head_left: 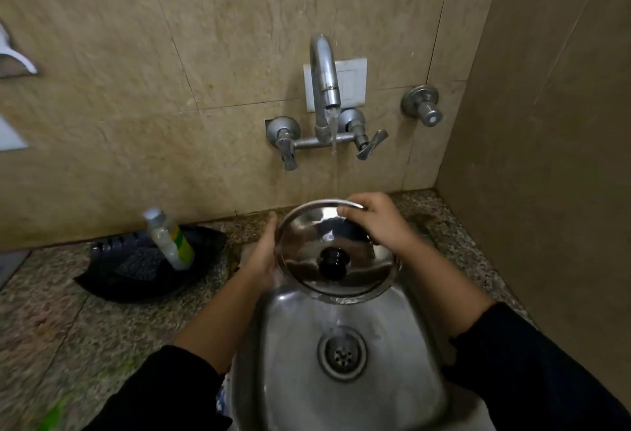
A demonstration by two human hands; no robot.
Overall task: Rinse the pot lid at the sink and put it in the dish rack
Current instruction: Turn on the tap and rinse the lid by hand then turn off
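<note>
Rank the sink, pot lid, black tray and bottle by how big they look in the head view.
1. sink, largest, though nearest the camera
2. black tray and pot lid, too alike to rank
3. bottle, smallest

1. Two arms are seen entering from the bottom edge of the view, one on each side.
2. Each arm is covered by a black long sleeve, the left sleeve and the right sleeve.
3. Both sleeves are pushed up, so the forearms and wrists are left bare.
4. The sleeve cloth is plain; no print, stripe or logo can be made out.
5. The left hand and right hand are bare: no gloves, rings or watch are shown.
</note>
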